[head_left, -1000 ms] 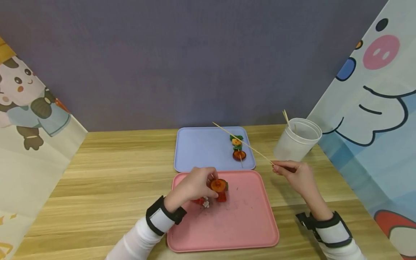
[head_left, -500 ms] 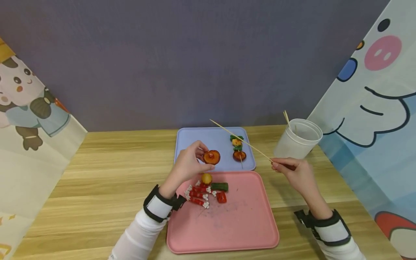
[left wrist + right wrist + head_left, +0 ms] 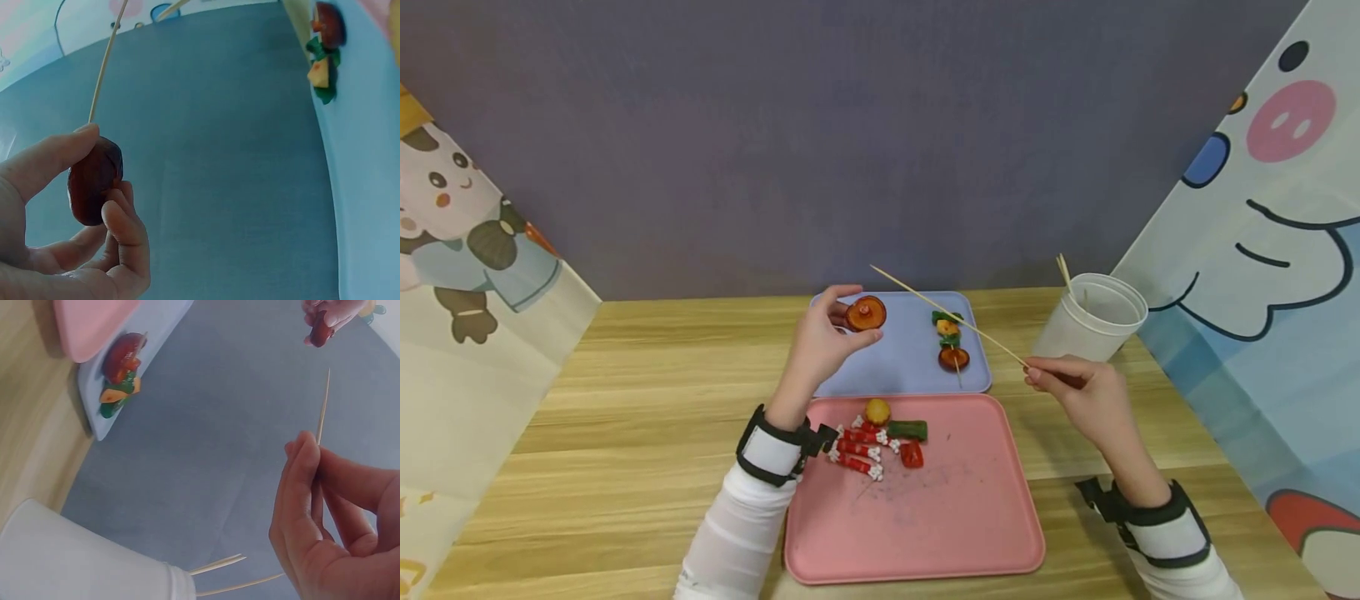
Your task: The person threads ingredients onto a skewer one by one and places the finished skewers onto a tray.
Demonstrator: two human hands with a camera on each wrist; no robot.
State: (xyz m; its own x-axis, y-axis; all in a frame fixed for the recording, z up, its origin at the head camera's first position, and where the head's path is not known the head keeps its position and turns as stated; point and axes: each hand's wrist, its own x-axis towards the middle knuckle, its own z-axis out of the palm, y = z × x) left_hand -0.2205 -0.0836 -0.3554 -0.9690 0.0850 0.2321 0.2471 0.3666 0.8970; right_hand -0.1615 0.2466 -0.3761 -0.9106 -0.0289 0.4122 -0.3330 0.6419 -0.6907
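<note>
Left hand [image 3: 69,255] pinches dark-brown piece [image 3: 94,184]; thin stick [image 3: 105,65] beyond.

No text, label, brand, number or sign is showing readably. Just beyond the grip of the right hand [image 3: 1086,400], the white cup [image 3: 1078,333] is showing no legible lettering. Nearer the wearer than the grip of the left hand [image 3: 827,342], the pink tray [image 3: 940,537] is carrying dark marks, forming no readable letters. Beyond either grip, the side walls [image 3: 1291,121] are displaying cartoon drawings.
</note>
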